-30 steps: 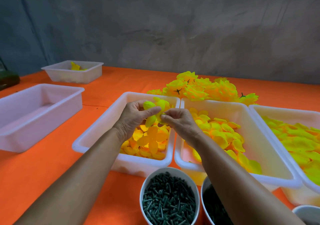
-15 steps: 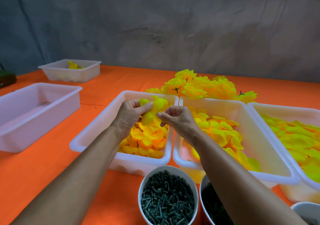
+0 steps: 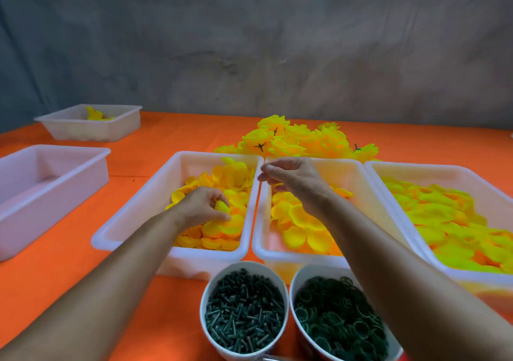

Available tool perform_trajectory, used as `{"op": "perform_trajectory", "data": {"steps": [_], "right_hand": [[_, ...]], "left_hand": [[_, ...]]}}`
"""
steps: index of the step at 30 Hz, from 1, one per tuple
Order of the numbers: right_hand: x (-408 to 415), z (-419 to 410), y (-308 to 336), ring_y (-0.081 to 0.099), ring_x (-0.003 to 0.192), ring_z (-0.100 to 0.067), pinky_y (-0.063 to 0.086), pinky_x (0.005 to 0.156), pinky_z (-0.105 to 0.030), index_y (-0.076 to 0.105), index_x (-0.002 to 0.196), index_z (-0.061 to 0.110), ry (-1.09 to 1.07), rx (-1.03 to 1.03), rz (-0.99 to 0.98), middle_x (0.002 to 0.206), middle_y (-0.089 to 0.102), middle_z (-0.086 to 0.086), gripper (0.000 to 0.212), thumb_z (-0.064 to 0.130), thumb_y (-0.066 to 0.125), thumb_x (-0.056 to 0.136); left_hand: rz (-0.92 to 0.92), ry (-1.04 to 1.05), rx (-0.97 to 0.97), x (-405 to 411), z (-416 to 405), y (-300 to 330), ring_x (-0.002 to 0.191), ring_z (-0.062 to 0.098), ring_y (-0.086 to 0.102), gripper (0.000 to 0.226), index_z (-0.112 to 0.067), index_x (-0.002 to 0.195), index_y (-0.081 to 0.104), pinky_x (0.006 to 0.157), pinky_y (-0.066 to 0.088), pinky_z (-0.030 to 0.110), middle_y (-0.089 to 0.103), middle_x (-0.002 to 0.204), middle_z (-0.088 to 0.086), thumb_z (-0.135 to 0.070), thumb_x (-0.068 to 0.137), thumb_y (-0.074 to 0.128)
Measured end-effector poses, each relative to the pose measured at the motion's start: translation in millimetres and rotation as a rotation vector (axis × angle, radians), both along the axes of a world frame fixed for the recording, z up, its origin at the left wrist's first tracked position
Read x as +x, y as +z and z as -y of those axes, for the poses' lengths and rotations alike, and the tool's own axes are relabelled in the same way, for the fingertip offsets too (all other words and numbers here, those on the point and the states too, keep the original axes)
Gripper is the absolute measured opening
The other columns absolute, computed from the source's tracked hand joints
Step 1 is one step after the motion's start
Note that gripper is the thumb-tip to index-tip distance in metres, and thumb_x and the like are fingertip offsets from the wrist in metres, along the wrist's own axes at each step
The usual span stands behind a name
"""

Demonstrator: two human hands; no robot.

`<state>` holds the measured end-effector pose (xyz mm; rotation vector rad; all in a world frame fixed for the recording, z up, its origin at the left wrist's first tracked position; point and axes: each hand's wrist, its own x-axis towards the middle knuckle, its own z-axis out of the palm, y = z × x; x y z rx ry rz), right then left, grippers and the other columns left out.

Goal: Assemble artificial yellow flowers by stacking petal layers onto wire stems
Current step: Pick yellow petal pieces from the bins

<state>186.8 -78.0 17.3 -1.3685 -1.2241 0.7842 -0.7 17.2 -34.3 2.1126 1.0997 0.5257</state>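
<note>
Orange cloth covers the table (image 3: 83, 283) under a grey mottled wall, and the work is laid out so each part sits within reach. Down in the first tray (image 3: 138, 208), the left hand (image 3: 201, 208) curls its fingers round a small yellow petal layer (image 3: 223, 207), lifting it from the loose heap of small petal layers (image 3: 222, 230) below, probably the next piece to thread. Raised above the rim between the two middle trays, the right hand (image 3: 294, 178) has thumb and forefinger pinched close, as if steadying a thin wire stem; the stem itself is too fine to make out, so what it holds cannot be told. Beneath it the second tray (image 3: 358, 177) holds larger petals (image 3: 299, 222), and a third tray (image 3: 444, 172) at the right holds greener-yellow layers (image 3: 449, 216). Nearest the person stand a cup of dark green pegs (image 3: 244, 310) and a cup of green rings (image 3: 338, 319). Finished flowers (image 3: 299, 141) are piled behind the trays, out of the way.
</note>
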Motion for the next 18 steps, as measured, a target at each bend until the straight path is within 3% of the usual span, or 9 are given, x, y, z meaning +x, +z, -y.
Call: {"op": "perform_trajectory", "data": {"steps": [3, 5, 8, 10, 13, 15, 18], "right_hand": [[25, 19, 1, 0.055, 0.069, -0.01, 0.043, 0.062, -0.023, 0.068, 0.084, 0.013, -0.087, -0.021, 0.03, 0.075, 0.068, -0.001, 0.011, 0.011, 0.058, 0.091], [42, 33, -1, 0.055, 0.069, -0.009, 0.042, 0.06, -0.022, 0.068, 0.089, 0.01, -0.139, -0.045, 0.054, 0.077, 0.067, -0.003, 0.008, 0.009, 0.06, 0.09], [62, 51, -9, 0.056, 0.064, -0.005, 0.042, 0.057, -0.017, 0.071, 0.089, 0.007, -0.217, -0.075, 0.134, 0.075, 0.067, -0.002, 0.006, 0.007, 0.068, 0.084], [72, 60, -16, 0.059, 0.068, -0.007, 0.044, 0.061, -0.018, 0.073, 0.087, 0.008, -0.288, -0.086, 0.235, 0.08, 0.068, -0.003, 0.007, 0.007, 0.072, 0.08], [80, 66, -27, 0.064, 0.087, -0.017, 0.049, 0.077, -0.028, 0.074, 0.094, 0.009, -0.372, -0.183, 0.476, 0.095, 0.071, -0.007, 0.017, 0.014, 0.075, 0.078], [78, 64, -35, 0.064, 0.09, -0.022, 0.05, 0.083, -0.035, 0.073, 0.1, 0.008, -0.377, -0.238, 0.554, 0.103, 0.071, -0.01, 0.024, 0.017, 0.076, 0.078], [74, 60, -40, 0.063, 0.099, -0.024, 0.046, 0.084, -0.033, 0.07, 0.108, 0.008, -0.359, -0.281, 0.658, 0.111, 0.068, -0.01, 0.032, 0.019, 0.076, 0.078]], "left_hand": [[-0.029, -0.03, 0.039, 3, 0, 1, 0.059, 0.011, 0.043, 0.021, -0.019, 0.078, 0.065, 0.053, 0.034, 0.022, 0.05, 0.062, -0.002, -0.009, 0.07, 0.081], [-0.013, -0.033, -0.001, 6, 2, 3, 0.069, 0.01, 0.054, 0.025, -0.018, 0.084, 0.065, 0.062, 0.044, 0.019, 0.062, 0.076, 0.0, -0.008, 0.069, 0.082], [-0.024, -0.036, -0.043, 9, 7, 12, 0.078, 0.013, 0.054, 0.03, -0.013, 0.095, 0.064, 0.073, 0.045, 0.026, 0.061, 0.093, 0.006, -0.007, 0.071, 0.081], [-0.086, 0.002, 0.064, 12, 9, 23, 0.083, 0.015, 0.052, 0.032, -0.007, 0.103, 0.065, 0.074, 0.043, 0.026, 0.061, 0.098, 0.008, -0.007, 0.074, 0.078], [-0.066, 0.112, 0.286, 26, 23, 45, 0.08, 0.017, 0.055, 0.026, -0.005, 0.104, 0.067, 0.06, 0.041, 0.025, 0.064, 0.096, 0.009, -0.009, 0.079, 0.073], [-0.003, 0.095, 0.356, 46, 40, 53, 0.084, 0.023, 0.06, 0.021, -0.005, 0.099, 0.069, 0.065, 0.045, 0.028, 0.067, 0.092, 0.01, -0.009, 0.079, 0.071], [-0.018, -0.015, 0.368, 80, 62, 46, 0.09, 0.024, 0.062, 0.02, -0.006, 0.098, 0.07, 0.075, 0.043, 0.026, 0.069, 0.097, 0.012, -0.012, 0.08, 0.071]]}}
